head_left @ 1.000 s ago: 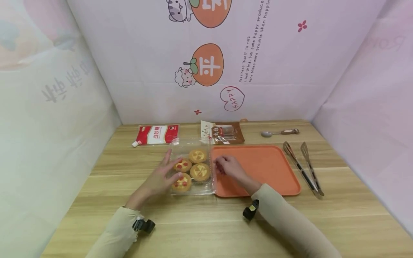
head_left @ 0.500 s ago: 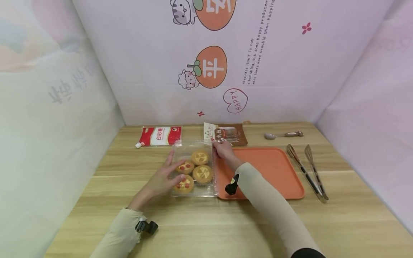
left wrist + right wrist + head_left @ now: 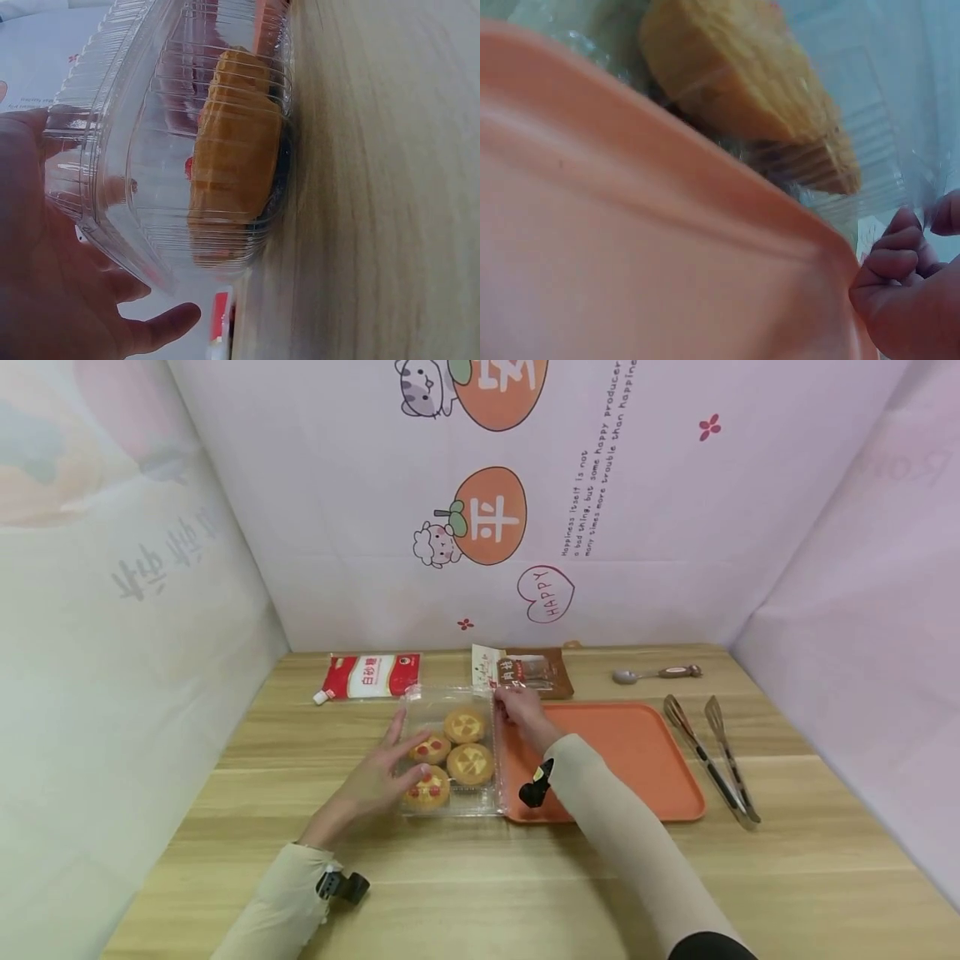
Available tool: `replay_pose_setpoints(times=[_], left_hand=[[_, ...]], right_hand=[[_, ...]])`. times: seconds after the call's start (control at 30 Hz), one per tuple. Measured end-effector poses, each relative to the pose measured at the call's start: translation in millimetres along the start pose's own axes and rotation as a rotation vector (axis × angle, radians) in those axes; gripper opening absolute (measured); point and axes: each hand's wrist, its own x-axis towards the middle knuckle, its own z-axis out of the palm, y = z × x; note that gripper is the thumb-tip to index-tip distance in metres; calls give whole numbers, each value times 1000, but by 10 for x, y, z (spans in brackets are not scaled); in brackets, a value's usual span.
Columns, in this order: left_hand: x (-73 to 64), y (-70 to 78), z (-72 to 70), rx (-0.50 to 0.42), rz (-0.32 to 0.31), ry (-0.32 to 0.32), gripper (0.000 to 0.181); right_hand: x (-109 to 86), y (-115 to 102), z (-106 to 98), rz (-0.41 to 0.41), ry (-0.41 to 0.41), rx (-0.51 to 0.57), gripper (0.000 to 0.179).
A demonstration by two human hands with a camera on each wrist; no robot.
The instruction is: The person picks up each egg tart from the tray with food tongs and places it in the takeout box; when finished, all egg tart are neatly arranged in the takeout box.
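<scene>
A clear plastic clamshell box (image 3: 450, 695) holds several round egg tarts (image 3: 470, 765), some topped with red pieces. My left hand (image 3: 372, 783) rests spread over the box's left side, fingers straight across the lid. In the left wrist view, the left hand (image 3: 45, 262) lies along the lid's ridged edge, with a tart (image 3: 236, 150) visible through the wall. At the far right corner, my right hand (image 3: 521, 708) pinches the box's edge. The right wrist view shows the right hand (image 3: 915, 289) with curled fingers and thumb meeting at the thin plastic.
An orange tray (image 3: 615, 760) lies against the box's right side. Behind are a red and white sugar bag (image 3: 371, 677) and a brown food packet (image 3: 536, 672). Metal tongs (image 3: 716, 768) lie right of the tray, with a spoon (image 3: 656, 673) farther back.
My right hand has moved from the middle of the box's right side to its far right corner and pinches there. The left hand stays on the lid.
</scene>
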Motion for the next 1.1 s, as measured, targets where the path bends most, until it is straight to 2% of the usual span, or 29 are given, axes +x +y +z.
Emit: replay_pose_setpoints(times=[0.1,0.37,0.5,0.63,0.73,0.83,0.9,1.0,1.1], left_hand=[[-9,2,-18,8,-8,-5,60],[-9,7,-24,6,-13,-15,61],[4,13,-31,14,-3,-1,59],[12,23,-19,21,-1,13,57],[20,30,6,27,-10,11,54],[28,25,33,30,-26,4,51],[30,23,41,42,-29,1,50],[26,21,36,56,-35,4,50],[18,22,20,60,-36,9,49]], right_hand=[[20,-5,11,7,3,14,30],[86,23,46,-12,30,-60,33],[76,-15,31,-21,0,-78,35],[15,-31,-53,10,-91,-12,35],[-133,-17,-180,20,-190,-7,31],[-423,29,-351,-8,-314,-124,29],[-652,74,-448,-16,-418,-163,33],[-973,140,-542,2,-551,-165,32],[-1194,195,-560,54,-648,-104,27]])
